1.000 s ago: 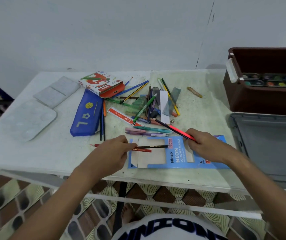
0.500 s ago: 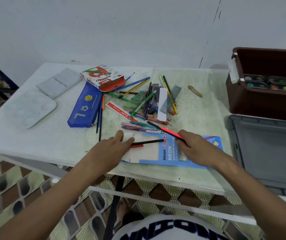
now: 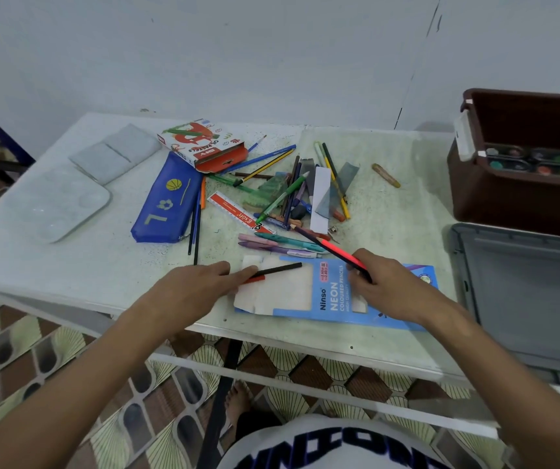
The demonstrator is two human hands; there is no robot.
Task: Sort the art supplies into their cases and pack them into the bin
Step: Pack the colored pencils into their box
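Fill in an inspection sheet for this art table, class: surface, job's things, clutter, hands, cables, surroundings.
Surface: pale table, stained and speckled.
Job's things: blue Ninso pencil box lies flat at the front edge; blue pencil case and oil pastel box lie further back; brown bin at right holds a paint set; grey lid in front of it.
Clutter: loose pencils and pens heaped mid-table; a lone crayon apart; two grey palettes at left.
Hands: left hand touches a black pencil on the box; right hand grips a red-and-black pencil.
Cables: nothing seen.
Surroundings: plain wall, patterned tiled floor.
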